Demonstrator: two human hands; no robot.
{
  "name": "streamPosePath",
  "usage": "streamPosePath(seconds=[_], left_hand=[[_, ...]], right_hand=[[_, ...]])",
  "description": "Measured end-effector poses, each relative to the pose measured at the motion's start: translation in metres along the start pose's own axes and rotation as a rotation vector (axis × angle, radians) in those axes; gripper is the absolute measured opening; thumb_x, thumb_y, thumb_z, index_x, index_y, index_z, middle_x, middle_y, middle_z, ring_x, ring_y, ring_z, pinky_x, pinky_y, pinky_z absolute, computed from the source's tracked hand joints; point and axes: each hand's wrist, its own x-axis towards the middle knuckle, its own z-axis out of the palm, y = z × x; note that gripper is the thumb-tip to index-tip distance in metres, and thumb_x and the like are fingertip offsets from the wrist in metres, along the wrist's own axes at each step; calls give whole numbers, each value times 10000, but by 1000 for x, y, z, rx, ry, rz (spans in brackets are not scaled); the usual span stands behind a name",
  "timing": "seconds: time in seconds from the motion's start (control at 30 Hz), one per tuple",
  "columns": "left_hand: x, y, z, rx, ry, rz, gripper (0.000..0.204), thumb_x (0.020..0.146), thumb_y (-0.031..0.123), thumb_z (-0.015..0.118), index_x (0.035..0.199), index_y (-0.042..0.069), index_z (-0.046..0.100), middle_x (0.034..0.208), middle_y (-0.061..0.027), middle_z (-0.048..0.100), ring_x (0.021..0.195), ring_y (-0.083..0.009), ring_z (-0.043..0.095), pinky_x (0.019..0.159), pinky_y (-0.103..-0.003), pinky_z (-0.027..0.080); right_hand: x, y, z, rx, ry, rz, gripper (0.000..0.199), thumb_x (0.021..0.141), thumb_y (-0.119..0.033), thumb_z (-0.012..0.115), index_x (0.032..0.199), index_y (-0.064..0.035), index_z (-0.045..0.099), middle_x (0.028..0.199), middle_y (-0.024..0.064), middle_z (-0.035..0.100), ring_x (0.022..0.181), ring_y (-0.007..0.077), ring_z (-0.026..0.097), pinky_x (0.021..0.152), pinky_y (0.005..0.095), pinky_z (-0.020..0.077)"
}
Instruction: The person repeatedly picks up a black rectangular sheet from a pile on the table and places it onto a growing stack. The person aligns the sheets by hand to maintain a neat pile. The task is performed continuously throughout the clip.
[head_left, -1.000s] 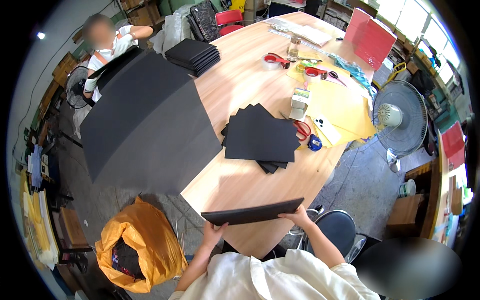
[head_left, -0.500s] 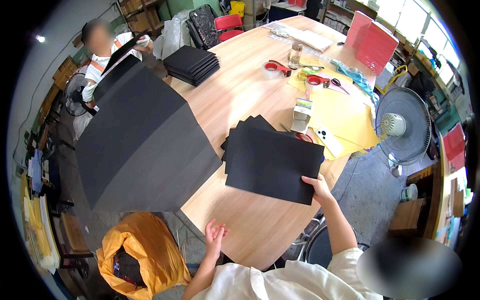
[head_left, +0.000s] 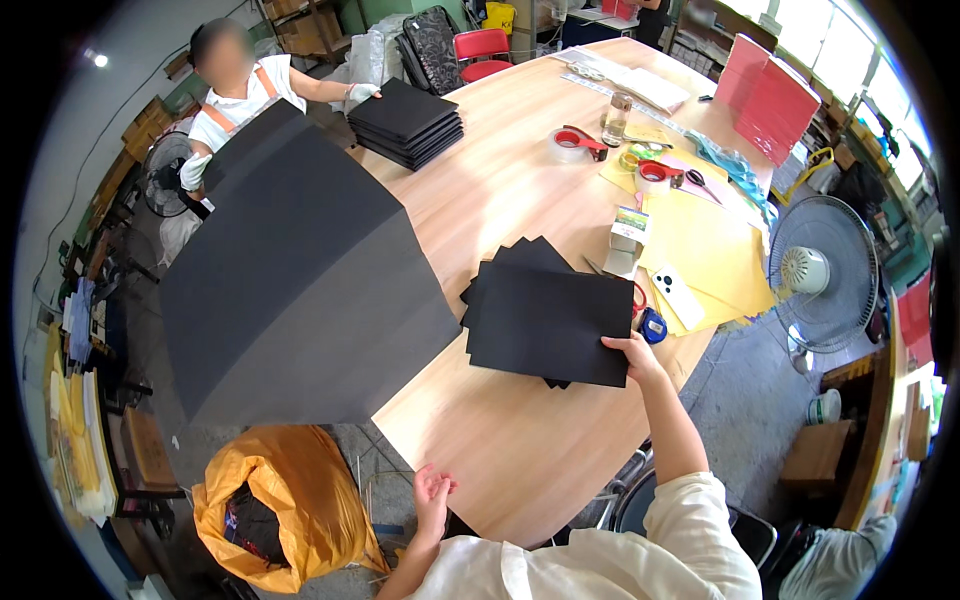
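My right hand [head_left: 632, 357] pinches the near right corner of a black rectangular sheet of card [head_left: 550, 325]. Under it, more black sheets [head_left: 530, 252] lie fanned out at several angles on the wooden table. My left hand [head_left: 434, 490] is empty at the near table edge, its fingers loosely bent and apart. Large dark sheets [head_left: 320, 320] cover the left side of the table and hang past its edge. Across from me, a co-worker's gloved hand [head_left: 364, 94] touches a neat stack of black boards [head_left: 408, 135]; their other glove [head_left: 194, 172] is at the large sheets.
Right of the black sheets are red-handled scissors [head_left: 638, 298], a blue tape measure [head_left: 653, 325], a white phone [head_left: 677, 298], yellow sheets [head_left: 710, 245] and a small box [head_left: 627, 240]. An orange sack [head_left: 320, 490] stands on the floor at left, a fan [head_left: 822, 270] at right.
My right hand has drawn the top black sheet back over the pile. The co-worker has lowered a dark sheet and reached over to the stack. The whole view has shifted slightly.
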Motion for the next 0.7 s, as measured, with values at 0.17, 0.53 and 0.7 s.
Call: streamPosePath(seconds=[0.17,0.53,0.7], left_hand=[[-1,-4,-4,-21,28,-10,432,936,-20,587,1322,53,407,1022,-120,643,850,-197,669,755,-302,537],[-4,-7,-11,-40,31,59,389,949,-4,571,1301,51,415,1004,-126,652,833,-189,666,733,-299,541],[-5,2,-21,-50,79,65,383,947,-14,574,1290,44,414,994,-123,650,825,-184,661,740,-290,538]], right_hand=[[18,-5,-12,-93,-48,53,392,812,43,709,1191,47,607,1109,142,672,950,253,686,853,376,577],[30,9,7,-490,231,-121,583,762,13,762,1291,31,518,1148,170,649,979,276,681,826,382,584],[12,-11,21,-118,15,-89,573,830,66,669,1358,-62,485,1226,136,616,1027,264,664,868,386,581]])
